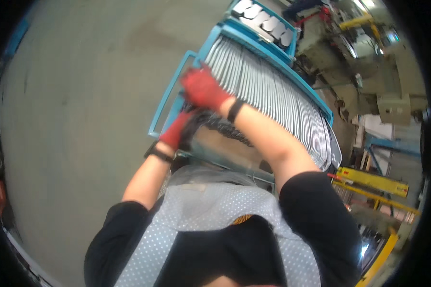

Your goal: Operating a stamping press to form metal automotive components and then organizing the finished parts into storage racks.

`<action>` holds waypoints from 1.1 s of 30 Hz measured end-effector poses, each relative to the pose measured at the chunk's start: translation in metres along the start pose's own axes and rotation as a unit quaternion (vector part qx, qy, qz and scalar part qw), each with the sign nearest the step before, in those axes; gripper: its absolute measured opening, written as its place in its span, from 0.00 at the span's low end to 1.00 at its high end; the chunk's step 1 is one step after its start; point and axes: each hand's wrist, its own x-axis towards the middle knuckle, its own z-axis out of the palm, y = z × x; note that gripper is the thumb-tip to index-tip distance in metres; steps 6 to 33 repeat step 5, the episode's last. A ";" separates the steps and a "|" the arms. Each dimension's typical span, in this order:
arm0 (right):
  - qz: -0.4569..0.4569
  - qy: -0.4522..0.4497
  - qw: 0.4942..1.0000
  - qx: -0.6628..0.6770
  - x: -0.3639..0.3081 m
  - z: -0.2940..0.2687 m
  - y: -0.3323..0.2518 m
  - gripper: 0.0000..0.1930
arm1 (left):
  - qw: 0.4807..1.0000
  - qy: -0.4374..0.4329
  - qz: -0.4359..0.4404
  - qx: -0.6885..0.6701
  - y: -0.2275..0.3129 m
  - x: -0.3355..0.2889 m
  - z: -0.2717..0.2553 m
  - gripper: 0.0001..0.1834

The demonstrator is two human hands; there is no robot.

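Both hands wear red gloves with dark bands at the wrists. My right hand (pixel 203 88) is over the near left corner of a blue metal rack (pixel 209 42), beside the row of slim silvery-grey metal rods or tubes (pixel 268 86). Motion smears its fingers, so its grip does not show. Just below it, my left hand (pixel 177 129) reaches up to a cluster of dark, glossy pieces (pixel 225 126), whose kind I cannot make out. The left fingers are hidden and blurred. Brown, flat surface (pixel 232 143) shows on the near side of the dark pieces.
A blue loop-shaped handle frame (pixel 170 91) sticks out from the rack's left side. Beyond the rack stands a blue bin (pixel 263 24) with white-and-dark pieces. Grey floor (pixel 81 95) spreads to the left. Yellow barrier bars (pixel 373 181) and machinery stand at right.
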 end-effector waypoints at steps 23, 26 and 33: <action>0.069 0.190 0.959 0.200 -0.128 -0.006 -0.046 0.17 | 0.988 0.026 -0.128 0.078 -0.128 0.026 0.047 0.45; 0.069 0.190 0.959 0.200 -0.128 -0.006 -0.046 0.17 | 0.988 0.026 -0.128 0.078 -0.128 0.026 0.047 0.45; 0.069 0.190 0.959 0.200 -0.128 -0.006 -0.046 0.17 | 0.988 0.026 -0.128 0.078 -0.128 0.026 0.047 0.45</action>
